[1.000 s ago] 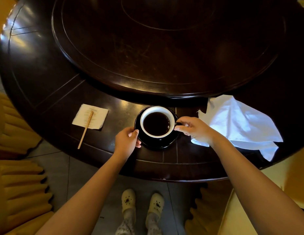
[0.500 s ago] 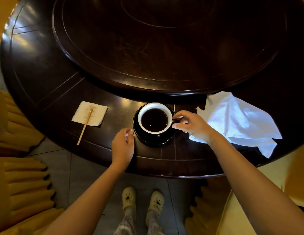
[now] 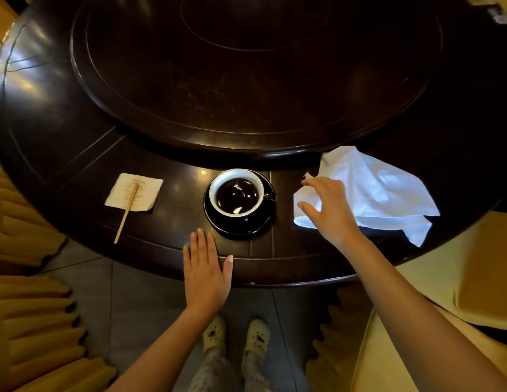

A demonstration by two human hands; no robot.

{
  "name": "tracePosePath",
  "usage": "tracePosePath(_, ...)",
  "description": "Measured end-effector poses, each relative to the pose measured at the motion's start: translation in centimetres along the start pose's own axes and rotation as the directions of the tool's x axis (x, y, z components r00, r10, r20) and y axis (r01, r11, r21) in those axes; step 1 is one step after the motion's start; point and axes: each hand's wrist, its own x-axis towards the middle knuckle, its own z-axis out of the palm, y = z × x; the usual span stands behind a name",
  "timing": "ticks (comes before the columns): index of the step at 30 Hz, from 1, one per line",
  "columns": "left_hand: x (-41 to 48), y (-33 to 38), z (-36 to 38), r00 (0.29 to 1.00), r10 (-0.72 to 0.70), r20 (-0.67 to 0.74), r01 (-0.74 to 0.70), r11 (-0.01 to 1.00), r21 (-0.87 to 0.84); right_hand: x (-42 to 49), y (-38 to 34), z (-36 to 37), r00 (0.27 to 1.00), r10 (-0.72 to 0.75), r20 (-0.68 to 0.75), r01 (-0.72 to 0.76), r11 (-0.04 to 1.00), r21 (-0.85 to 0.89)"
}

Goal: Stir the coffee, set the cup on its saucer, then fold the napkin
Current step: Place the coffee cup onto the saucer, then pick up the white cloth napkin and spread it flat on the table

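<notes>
A black cup (image 3: 237, 195) with a white inside holds dark coffee and stands on its black saucer (image 3: 241, 226) near the table's front edge. A rumpled white cloth napkin (image 3: 379, 190) lies to the right of it. My right hand (image 3: 328, 210) hovers over the napkin's left corner, fingers spread, holding nothing. At the table edge just below and left of the saucer, my left hand (image 3: 205, 271) lies flat and open. A wooden stir stick (image 3: 126, 213) rests on a small paper napkin (image 3: 134, 192) at the left.
The round dark wooden table (image 3: 77, 154) carries a raised turntable (image 3: 246, 69) in its middle. Yellow pleated chair covers (image 3: 29, 315) stand at the left and a yellow cushioned seat (image 3: 456, 292) at the right. My feet (image 3: 236, 333) show below.
My right hand let go of the cup's handle and moved right over the napkin. My left hand left the saucer and drew back to the table edge, opening flat.
</notes>
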Motion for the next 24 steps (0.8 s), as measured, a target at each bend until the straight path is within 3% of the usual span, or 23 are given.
tracePosePath(2, 0.1, 0.1, 0.0, 1.000, 0.007, 0.000, -0.007, 1.000, 0.015, -0.8, 1.9, -0.7, 0.998, 0.047, -0.050, -0.057, 0.973, -0.223)
tracePosePath(4, 0.1, 0.2, 0.0, 1.000, 0.008, 0.009, -0.009, 1.000, 0.016, -1.6, 3.5, -0.9, 0.985, 0.171, 0.038, -0.151, 0.939, -0.310)
tracePosePath(7, 0.2, -0.1, 0.0, 1.000, 0.024, 0.019, -0.024, 1.000, 0.009, -2.9, 4.9, 0.1, 0.959, 0.239, 0.150, -0.191, 0.940, -0.282)
tracePosePath(11, 0.1, -0.6, -0.3, 0.996, 0.082, 0.032, -0.082, 0.997, -0.004, -3.4, 4.5, 0.7, 0.968, 0.252, -0.022, -0.250, 0.943, -0.219)
tracePosePath(16, 0.4, -0.5, -1.5, 0.993, 0.088, 0.078, -0.091, 0.995, 0.036, -2.9, 2.1, -0.8, 0.951, 0.306, -0.051, -0.309, 0.924, -0.224)
tracePosePath(19, 0.5, 0.7, -4.0, 0.966, 0.094, 0.241, -0.122, 0.987, 0.106, -3.1, 0.7, -2.0, 0.958, 0.278, -0.072, -0.287, 0.916, -0.281)
tracePosePath(22, 0.2, 3.3, -7.5, 0.929, 0.182, 0.322, -0.182, 0.983, -0.033, -3.1, -0.3, -3.6, 0.961, 0.268, -0.065, -0.275, 0.918, -0.284)
tracePosePath(24, 0.3, 5.9, -10.0, 0.921, 0.308, 0.240, -0.274, 0.948, -0.164, -3.0, -1.2, -5.2, 0.975, 0.212, -0.070, -0.223, 0.930, -0.292)
